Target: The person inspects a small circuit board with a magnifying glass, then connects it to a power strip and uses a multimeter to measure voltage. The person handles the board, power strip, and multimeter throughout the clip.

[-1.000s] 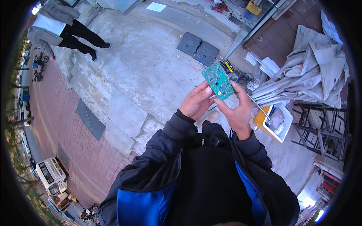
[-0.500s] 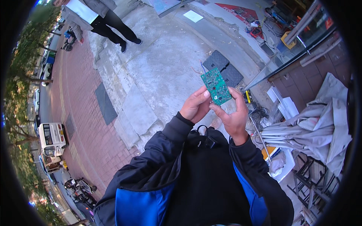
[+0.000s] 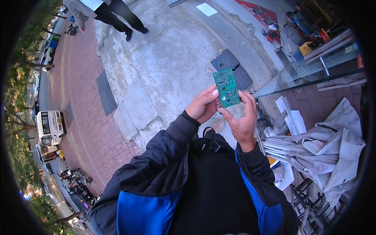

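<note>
Between both my hands is a green circuit board (image 3: 227, 87), held up roughly on end with its component side toward me. My left hand (image 3: 203, 104) grips the lower left edge, its thumb lying along the board's side. On the lower right edge, my right hand (image 3: 241, 116) pinches the board between thumb and fingers. Some of the left fingers are hidden behind the board. Beyond it, a dark grey folded mat or case (image 3: 226, 60) lies on the ground, partly covered by the board.
Another person in dark trousers (image 3: 117, 17) stands ahead on the concrete. At right are a glass door (image 3: 305, 76), a folded grey canopy (image 3: 313, 147) and a white tub (image 3: 289, 176). A white van (image 3: 50, 127) and a motorcycle (image 3: 76, 184) stand along the street at left.
The board has turned more upright and to face me more squarely; the thin wires at its top no longer show. My view has shifted slightly. Both hands keep their hold.
</note>
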`<state>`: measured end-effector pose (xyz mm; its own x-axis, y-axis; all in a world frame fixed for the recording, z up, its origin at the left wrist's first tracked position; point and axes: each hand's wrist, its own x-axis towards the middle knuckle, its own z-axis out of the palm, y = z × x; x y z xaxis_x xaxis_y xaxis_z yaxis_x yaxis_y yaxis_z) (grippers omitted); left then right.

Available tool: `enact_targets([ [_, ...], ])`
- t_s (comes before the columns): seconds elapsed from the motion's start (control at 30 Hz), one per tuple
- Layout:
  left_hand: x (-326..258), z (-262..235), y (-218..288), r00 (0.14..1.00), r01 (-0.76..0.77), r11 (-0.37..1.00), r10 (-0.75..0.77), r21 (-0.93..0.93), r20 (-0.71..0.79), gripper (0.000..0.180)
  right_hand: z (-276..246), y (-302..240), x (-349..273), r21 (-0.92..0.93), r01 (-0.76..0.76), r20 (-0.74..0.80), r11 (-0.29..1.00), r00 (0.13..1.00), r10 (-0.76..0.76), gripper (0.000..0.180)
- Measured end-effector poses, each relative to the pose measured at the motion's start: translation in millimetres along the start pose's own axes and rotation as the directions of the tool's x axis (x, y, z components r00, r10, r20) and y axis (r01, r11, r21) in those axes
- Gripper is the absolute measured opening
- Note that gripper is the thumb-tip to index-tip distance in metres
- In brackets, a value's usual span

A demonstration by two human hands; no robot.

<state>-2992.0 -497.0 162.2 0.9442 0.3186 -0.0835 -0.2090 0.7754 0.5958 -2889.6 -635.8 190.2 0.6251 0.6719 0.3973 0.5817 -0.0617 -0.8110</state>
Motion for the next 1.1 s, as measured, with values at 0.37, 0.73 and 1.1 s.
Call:
enact_targets([
  [0.37,-7,-26,29,0.992,0.048,0.994,-0.036,-0.1,0.124,0.069,38,-27,-1,-0.075,-0.031,-0.035,0.997,0.999,0.029,0.069],
  [0.73,-34,-59,77,0.981,0.063,0.993,-0.044,-0.095,0.19,0.067,89,-69,-2,-0.121,-0.086,-0.052,0.989,0.995,0.08,0.069],
  [1.1,-48,-98,105,0.983,0.112,0.991,-0.099,-0.078,0.157,0.065,133,-84,3,-0.119,-0.09,-0.071,0.989,0.994,0.082,0.067],
])
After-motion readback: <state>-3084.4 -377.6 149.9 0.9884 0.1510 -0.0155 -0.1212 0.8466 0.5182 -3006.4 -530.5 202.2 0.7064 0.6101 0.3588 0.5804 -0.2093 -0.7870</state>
